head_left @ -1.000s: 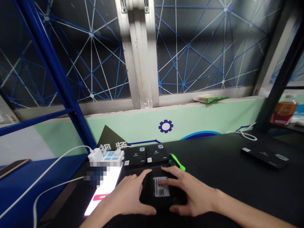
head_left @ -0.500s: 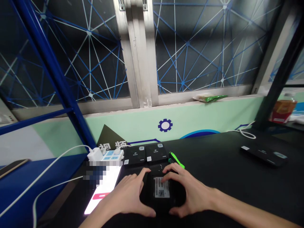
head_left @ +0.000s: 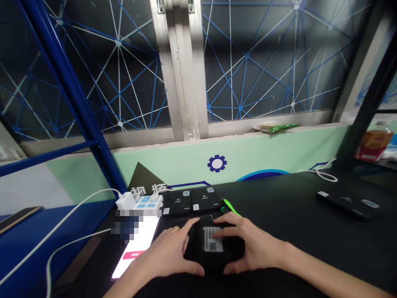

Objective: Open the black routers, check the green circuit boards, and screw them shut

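A black box-like device point(head_left: 212, 260) with a white printed label lies face-on to me at the front of the black table. My left hand point(head_left: 173, 252) curls around its left side, index finger at the far edge and thumb at the near edge. On the other side, my right hand point(head_left: 252, 246) grips the right edge, with one finger resting across the label and the thumb near the front corner. Just beyond the right fingers lies a green-and-black screwdriver-like tool point(head_left: 230, 207). A few tiny light bits, too small to name, show near the fingertips.
Two black boxes with stickers point(head_left: 204, 198) stand side by side behind the device. A power strip point(head_left: 148, 203) with a white charger point(head_left: 126, 202) and cables is at left, beside a lit phone-like screen point(head_left: 139, 240). Another black box point(head_left: 347, 203) lies far right.
The view has shifted slightly, and the device with both hands sits a little farther up and right in the picture. The grip looks the same.
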The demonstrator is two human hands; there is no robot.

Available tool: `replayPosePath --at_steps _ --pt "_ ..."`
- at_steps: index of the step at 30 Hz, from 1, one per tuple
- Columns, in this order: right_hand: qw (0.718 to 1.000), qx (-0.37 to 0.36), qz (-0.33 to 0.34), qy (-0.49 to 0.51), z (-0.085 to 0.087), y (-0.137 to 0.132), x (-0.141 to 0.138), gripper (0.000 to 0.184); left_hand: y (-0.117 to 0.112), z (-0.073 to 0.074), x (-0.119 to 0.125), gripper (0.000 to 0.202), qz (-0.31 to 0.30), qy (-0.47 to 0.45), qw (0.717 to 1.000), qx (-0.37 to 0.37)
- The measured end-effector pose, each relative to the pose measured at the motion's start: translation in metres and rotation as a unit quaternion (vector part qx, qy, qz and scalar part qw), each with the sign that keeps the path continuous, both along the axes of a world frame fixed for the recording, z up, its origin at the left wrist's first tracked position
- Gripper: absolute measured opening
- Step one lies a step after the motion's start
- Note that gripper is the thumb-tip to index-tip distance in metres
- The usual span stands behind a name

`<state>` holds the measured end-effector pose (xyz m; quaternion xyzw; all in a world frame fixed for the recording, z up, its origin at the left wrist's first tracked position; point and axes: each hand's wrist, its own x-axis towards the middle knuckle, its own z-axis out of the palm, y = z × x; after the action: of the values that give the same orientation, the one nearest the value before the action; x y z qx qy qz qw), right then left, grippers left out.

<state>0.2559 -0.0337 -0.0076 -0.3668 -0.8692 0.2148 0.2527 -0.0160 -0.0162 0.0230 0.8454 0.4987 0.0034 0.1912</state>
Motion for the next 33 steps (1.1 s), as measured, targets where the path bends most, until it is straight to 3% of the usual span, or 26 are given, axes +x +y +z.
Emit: replayPosePath --at_steps 7,17,33 --pt "0.999 -0.026 0.014 -0.013 0.004 0.0 0.005 0.07 0.002 0.001 0.001 0.099 0.001 -0.007 1.0 -0.025" --pt "0.998 -0.052 0.041 -0.023 0.008 0.0 0.007 0.052 0.006 0.004 0.004 0.11 -0.025 0.042 0.999 -0.018" --pt "0.999 -0.031 0.034 -0.017 0.01 -0.002 0.005 0.054 0.003 0.001 0.003 0.113 -0.002 0.038 0.998 0.045"
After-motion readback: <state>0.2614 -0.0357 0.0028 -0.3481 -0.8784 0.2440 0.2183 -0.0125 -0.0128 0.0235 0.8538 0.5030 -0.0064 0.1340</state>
